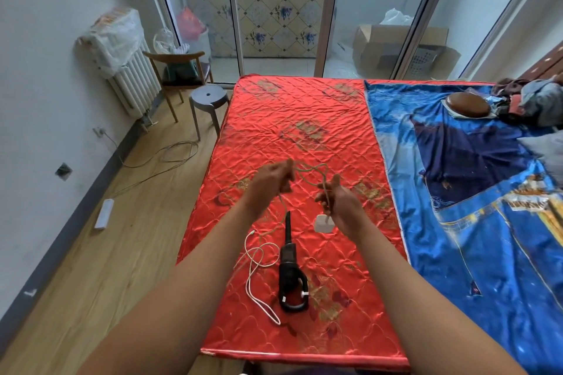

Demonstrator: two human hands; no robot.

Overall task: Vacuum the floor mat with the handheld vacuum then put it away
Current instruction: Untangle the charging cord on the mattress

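Your red floor mat carries the handheld vacuum, which lies below both hands and closer to you. Its long axis points away, with the handle loop nearest you. Your left hand and right hand each grip the charging cable; the left looks slightly nearer the vacuum.

Vacuum on mat, cable just left.

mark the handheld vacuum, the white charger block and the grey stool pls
handheld vacuum (288,266): head view, on the black body just above the loop handle.
white charger block (323,224): head view, middle of its white face.
grey stool (217,98): head view, on the seat top, right of its centre hole.
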